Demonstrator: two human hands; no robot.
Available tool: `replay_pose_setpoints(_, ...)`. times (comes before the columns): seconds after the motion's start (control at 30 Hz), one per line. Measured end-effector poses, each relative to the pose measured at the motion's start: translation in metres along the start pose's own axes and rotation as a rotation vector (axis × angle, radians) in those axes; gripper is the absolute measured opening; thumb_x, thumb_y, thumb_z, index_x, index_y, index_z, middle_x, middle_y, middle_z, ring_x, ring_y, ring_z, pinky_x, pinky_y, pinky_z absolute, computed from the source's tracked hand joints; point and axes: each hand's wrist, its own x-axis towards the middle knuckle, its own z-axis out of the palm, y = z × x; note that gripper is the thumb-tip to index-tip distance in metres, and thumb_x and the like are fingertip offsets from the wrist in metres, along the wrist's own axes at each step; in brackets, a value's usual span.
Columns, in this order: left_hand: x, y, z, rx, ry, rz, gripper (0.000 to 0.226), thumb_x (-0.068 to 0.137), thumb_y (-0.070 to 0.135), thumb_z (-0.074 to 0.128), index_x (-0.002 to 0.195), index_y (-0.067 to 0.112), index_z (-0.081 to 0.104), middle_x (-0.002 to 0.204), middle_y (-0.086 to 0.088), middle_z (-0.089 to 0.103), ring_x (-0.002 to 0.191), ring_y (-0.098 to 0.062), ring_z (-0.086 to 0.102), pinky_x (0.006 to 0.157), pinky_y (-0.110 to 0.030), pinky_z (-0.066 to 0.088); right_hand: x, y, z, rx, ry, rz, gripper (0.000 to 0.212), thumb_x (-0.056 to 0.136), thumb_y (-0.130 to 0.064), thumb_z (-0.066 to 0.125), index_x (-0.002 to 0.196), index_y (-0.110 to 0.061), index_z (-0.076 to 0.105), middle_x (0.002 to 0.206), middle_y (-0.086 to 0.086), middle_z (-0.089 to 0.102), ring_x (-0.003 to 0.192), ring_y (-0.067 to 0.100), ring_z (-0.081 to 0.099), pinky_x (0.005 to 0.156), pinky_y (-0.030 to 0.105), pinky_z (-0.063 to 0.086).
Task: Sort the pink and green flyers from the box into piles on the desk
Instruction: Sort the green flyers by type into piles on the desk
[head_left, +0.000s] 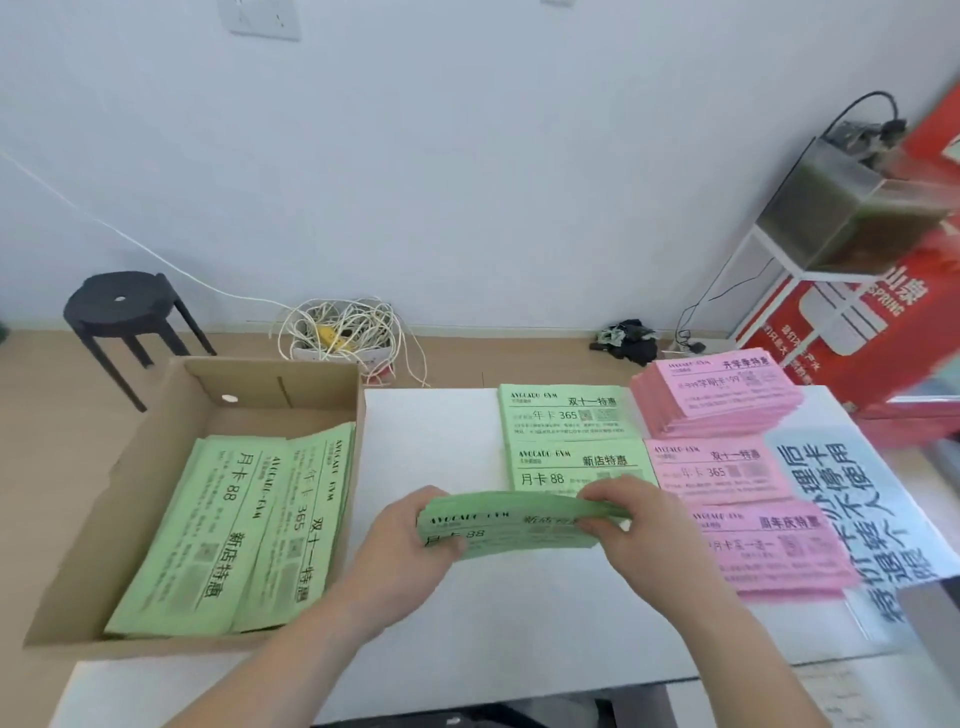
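The left hand (410, 530) and right hand (631, 514) hold a green flyer bundle (509, 525) in curled fingers (608, 496), probably bound for the matching green pile (576, 461) just beyond them.

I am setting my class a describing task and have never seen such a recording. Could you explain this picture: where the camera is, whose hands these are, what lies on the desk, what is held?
No machine here: a person works with bare hands. The one picture comes from a camera worn on the head, looking forward and down, so the hands reach in from below. The left hand and right hand each grip one end of a green stack of flyers above the white desk. At the left is an open box with more green flyers in it. On the desk's right part lie two green piles and, beside them, three pink piles. On the floor behind are a black stool and tangled cables.
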Motion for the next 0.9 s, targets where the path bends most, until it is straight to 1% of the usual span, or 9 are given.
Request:
replay_pose_setpoints(0.1, 0.001, -0.026, 0.039, -0.041, 0.056, -0.02, 0.022, 0.091, 0.007, 0.072, 0.098, 0.027, 0.064, 0.094, 0.004, 0.072, 0.089, -0.01, 0.064, 0.072, -0.014, 0.048, -0.014, 0.044, 0.023, 0.096, 0.037, 0.007, 0.026, 0.082, -0.016, 0.084, 0.094, -0.036, 0.073, 0.108, -0.025, 0.061, 0.105, -0.002, 0.057, 0.091, 0.018, 0.044)
replay_pose_setpoints(0.2, -0.001, -0.047, 0.065, -0.087, 0.131, -0.026, 0.031, 0.092, 0.007, 0.071, 0.108, 0.032, 0.061, 0.107, 0.011, 0.071, 0.108, -0.01, 0.064, 0.095, -0.027, 0.051, -0.026, 0.068, 0.044, 0.447, 0.089, 0.178, 0.043, 0.084, -0.005, 0.081, 0.11, -0.037, 0.068, 0.12, -0.016, 0.063, 0.112, 0.0, 0.059, 0.103, 0.032, 0.048)
replay_pose_setpoints(0.3, -0.004, -0.053, 0.079, -0.19, 0.223, -0.032, 0.041, 0.092, 0.002, 0.069, 0.113, 0.036, 0.061, 0.116, 0.012, 0.068, 0.116, -0.01, 0.062, 0.103, -0.031, 0.048, -0.037, 0.071, 0.058, 0.77, 0.128, 0.349, 0.071, 0.088, 0.0, 0.076, 0.142, -0.036, 0.049, 0.125, -0.011, 0.065, 0.11, 0.003, 0.064, 0.093, 0.024, 0.05)
replay_pose_setpoints(0.37, -0.005, -0.049, 0.088, -0.253, 0.26, -0.058, 0.042, 0.093, 0.003, 0.068, 0.115, 0.038, 0.06, 0.119, 0.01, 0.067, 0.118, -0.01, 0.06, 0.103, -0.029, 0.047, -0.039, 0.068, 0.065, 0.819, 0.142, 0.393, 0.074, 0.091, -0.001, 0.074, 0.149, -0.031, 0.04, 0.124, -0.012, 0.066, 0.111, -0.001, 0.063, 0.087, 0.019, 0.048)
replay_pose_setpoints(0.5, -0.008, -0.05, 0.094, -0.281, 0.297, -0.076, 0.036, 0.095, 0.005, 0.066, 0.114, 0.034, 0.059, 0.116, 0.008, 0.067, 0.116, -0.011, 0.061, 0.096, -0.023, 0.047, -0.036, 0.065, 0.069, 0.913, 0.156, 0.489, 0.049, 0.091, 0.003, 0.071, 0.128, -0.024, 0.055, 0.116, -0.002, 0.07, 0.106, 0.011, 0.063, 0.085, 0.022, 0.046)
replay_pose_setpoints(0.57, -0.005, -0.053, 0.09, -0.283, 0.3, -0.064, 0.04, 0.093, 0.003, 0.068, 0.119, 0.032, 0.058, 0.122, 0.008, 0.065, 0.121, -0.012, 0.06, 0.104, -0.028, 0.047, -0.036, 0.065, 0.067, 0.915, 0.136, 0.49, 0.039, 0.091, 0.007, 0.069, 0.116, -0.023, 0.063, 0.111, 0.004, 0.071, 0.096, 0.013, 0.063, 0.082, 0.023, 0.047)
replay_pose_setpoints(0.63, -0.003, -0.053, 0.086, -0.261, 0.278, -0.055, 0.05, 0.09, -0.001, 0.07, 0.127, 0.031, 0.056, 0.128, 0.014, 0.059, 0.125, -0.011, 0.058, 0.111, -0.031, 0.045, -0.034, 0.065, 0.065, 0.856, 0.112, 0.488, 0.037, 0.09, 0.009, 0.064, 0.108, -0.023, 0.067, 0.103, 0.005, 0.069, 0.087, 0.015, 0.059, 0.075, 0.024, 0.045)
replay_pose_setpoints(0.73, 0.0, -0.052, 0.083, -0.225, 0.236, -0.048, 0.057, 0.088, -0.001, 0.07, 0.132, 0.032, 0.054, 0.13, 0.019, 0.058, 0.122, -0.007, 0.06, 0.107, -0.027, 0.046, -0.03, 0.063, 0.064, 0.772, 0.048, 0.481, 0.039, 0.089, 0.011, 0.055, 0.107, -0.023, 0.065, 0.094, 0.002, 0.064, 0.076, 0.016, 0.052, 0.065, 0.026, 0.041)
replay_pose_setpoints(0.9, 0.005, -0.047, 0.078, -0.107, 0.204, -0.061, 0.019, 0.099, 0.011, 0.062, 0.107, 0.027, 0.056, 0.105, 0.004, 0.067, 0.102, -0.017, 0.062, 0.082, -0.027, 0.05, -0.024, 0.052, 0.057, 0.721, 0.01, 0.439, 0.027, 0.09, 0.002, 0.054, 0.104, -0.02, 0.06, 0.098, 0.0, 0.065, 0.083, 0.015, 0.055, 0.067, 0.03, 0.042)
